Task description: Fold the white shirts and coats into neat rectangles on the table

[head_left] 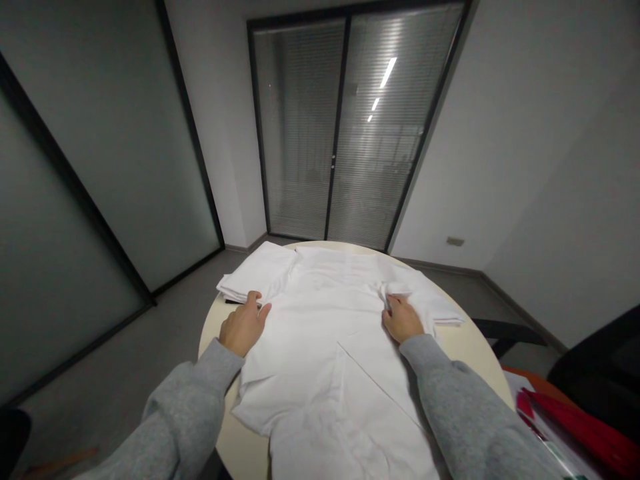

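Observation:
A white shirt (320, 320) lies spread over a round cream table (480, 360), its sleeves out to both sides and its lower part wrinkled towards me. At the shirt's left edge, just below the left sleeve (265, 270), rests my left hand (245, 327); its thumb and index finger are apart, and the other fingers are mostly hidden. My right hand (403, 320) is on the opposite edge, under the right sleeve (435, 303), with its fingers curled into bunched cloth. Grey cuffs cover both wrists.
Glass panes with blinds (300, 133) stand behind the table, and frosted panels (110, 120) to the left. At the lower right are a black chair (605, 367) and a red item (580, 420). A small dark object (231, 302) shows beneath the left sleeve.

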`<state>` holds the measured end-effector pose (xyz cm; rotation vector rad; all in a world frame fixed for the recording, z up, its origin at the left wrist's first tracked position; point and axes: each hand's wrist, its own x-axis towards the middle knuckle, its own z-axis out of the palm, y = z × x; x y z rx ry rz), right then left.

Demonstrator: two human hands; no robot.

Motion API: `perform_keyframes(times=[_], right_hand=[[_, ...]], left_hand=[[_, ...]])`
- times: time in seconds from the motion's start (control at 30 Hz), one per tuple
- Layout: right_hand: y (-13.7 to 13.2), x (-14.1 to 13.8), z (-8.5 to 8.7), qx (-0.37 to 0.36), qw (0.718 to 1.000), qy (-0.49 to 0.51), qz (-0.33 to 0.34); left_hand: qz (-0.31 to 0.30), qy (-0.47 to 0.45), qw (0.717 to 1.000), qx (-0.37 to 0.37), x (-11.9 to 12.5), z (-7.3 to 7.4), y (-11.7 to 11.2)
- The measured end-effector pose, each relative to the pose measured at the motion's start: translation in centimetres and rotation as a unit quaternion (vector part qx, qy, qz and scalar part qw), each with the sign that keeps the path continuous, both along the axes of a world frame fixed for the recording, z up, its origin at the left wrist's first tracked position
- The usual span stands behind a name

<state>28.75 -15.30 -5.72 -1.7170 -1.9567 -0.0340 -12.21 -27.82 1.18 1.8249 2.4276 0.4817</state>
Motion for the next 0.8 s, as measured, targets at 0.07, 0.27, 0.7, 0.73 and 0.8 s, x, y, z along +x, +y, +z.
perform_keyframes(times=[0.07, 0.27, 0.7, 0.73, 0.8], right_hand=[[0.1, 0.1, -0.1, -0.005, 1.0, 0.007, -0.006], [0.7, 0.2, 0.0, 0.001, 0.998, 0.056, 0.001], [0.9, 0.1, -0.3, 0.062, 0.99, 0.125, -0.014], [1.0, 0.2, -0.3, 0.068, 0.99, 0.125, -0.017], [1.1, 0.3, -0.5, 0.074, 0.989, 0.124, -0.015]], left_hand=[[-0.022, -0.057, 0.998, -0.015, -0.6, -0.3, -1.7], [-0.104, -0.258, 0.961, -0.013, -3.0, -2.2, -7.6], [0.012, -0.231, 0.958, 0.171, -1.0, -4.5, -12.8], [0.017, -0.228, 0.957, 0.178, -1.1, -4.5, -12.8], [0.018, -0.219, 0.959, 0.181, -1.2, -4.6, -12.7]])
